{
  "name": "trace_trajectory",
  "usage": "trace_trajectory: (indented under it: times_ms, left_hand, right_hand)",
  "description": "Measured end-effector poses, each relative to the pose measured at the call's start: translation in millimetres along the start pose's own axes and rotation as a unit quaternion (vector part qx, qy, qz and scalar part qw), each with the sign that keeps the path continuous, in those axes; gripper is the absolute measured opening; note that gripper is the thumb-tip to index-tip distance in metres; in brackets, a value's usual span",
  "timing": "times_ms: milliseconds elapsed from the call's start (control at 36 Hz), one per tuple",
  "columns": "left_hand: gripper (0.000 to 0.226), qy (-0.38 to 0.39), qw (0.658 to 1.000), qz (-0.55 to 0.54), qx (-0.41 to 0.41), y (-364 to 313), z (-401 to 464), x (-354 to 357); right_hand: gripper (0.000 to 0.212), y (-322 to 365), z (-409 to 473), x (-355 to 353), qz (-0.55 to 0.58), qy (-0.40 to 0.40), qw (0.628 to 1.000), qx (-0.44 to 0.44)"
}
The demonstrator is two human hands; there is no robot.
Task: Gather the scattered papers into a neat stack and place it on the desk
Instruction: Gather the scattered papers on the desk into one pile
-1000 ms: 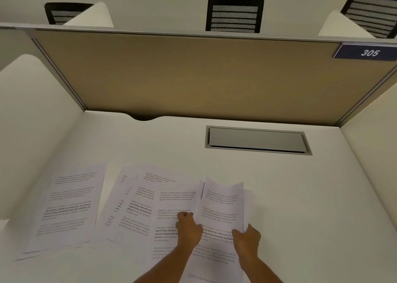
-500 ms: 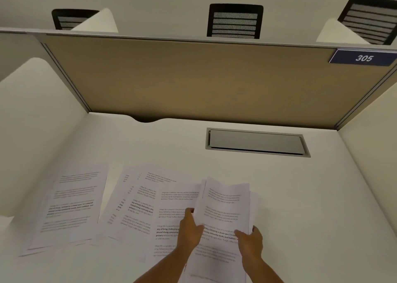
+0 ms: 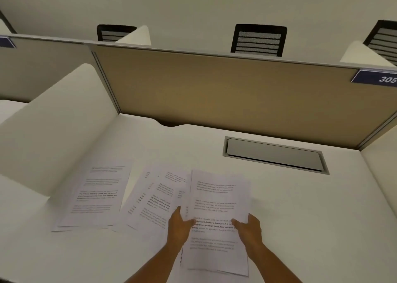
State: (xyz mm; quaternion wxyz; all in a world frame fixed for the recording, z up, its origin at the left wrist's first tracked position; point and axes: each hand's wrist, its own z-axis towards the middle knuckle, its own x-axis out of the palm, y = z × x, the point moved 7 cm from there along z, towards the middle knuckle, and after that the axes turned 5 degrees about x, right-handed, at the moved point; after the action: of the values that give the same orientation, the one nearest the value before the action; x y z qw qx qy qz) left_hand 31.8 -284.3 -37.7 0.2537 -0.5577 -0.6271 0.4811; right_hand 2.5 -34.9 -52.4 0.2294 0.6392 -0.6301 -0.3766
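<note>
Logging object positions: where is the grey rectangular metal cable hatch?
Head view, right of centre: the grey cable hatch sits flush in the white desk, below the tan partition.

Three groups of papers are counted: one at 9 o'clock, one central, one held. Two hands; three chairs at 12 o'clock.

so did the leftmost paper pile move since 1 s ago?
No. The leftmost paper pile still lies by the left divider, same gap to the fanned sheets; only the camera turned.
</note>
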Motion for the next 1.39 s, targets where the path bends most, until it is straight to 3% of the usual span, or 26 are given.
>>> trace_trajectory:
  times_ms: [111,417,556,667,806,972,1278,1389]
  left_hand:
    - [0.046,-0.030,0.998,-0.051,0.009,7,2,-24]
    - [0.044,-0.066,0.997,-0.004,-0.029,25,22,-44]
    - [0.050,-0.057,0.995,0.076,-0.041,40,32,-34]
    - [0.051,-0.087,0.970,0.220,-0.059,46,40,-34]
    - [0.047,-0.089,0.965,0.233,-0.075,51,47,-35]
    - [0.046,-0.072,0.974,0.208,-0.059,53,51,-34]
    - [0.046,-0.049,0.983,0.165,-0.056,49,47,-28]
    - [0.049,-0.033,0.983,0.169,-0.057,43,43,-27]
  right_hand:
    - [0.038,2,0,25,-0.011,0.021,1.000,0.020]
    - [0.031,8,7,68,-0.063,0.018,0.997,0.039]
    - [0.028,-1,15,78,-0.100,0.002,0.994,0.047]
    - [0.021,-5,25,81,-0.207,-0.053,0.975,0.054]
    - [0.034,-4,29,81,-0.366,-0.081,0.925,0.071]
    - [0.042,-11,29,86,-0.264,-0.051,0.959,0.085]
    - [0.038,-12,18,90,-0.132,0.023,0.988,0.082]
    - [0.053,-15,15,84,-0.105,0.007,0.990,0.089]
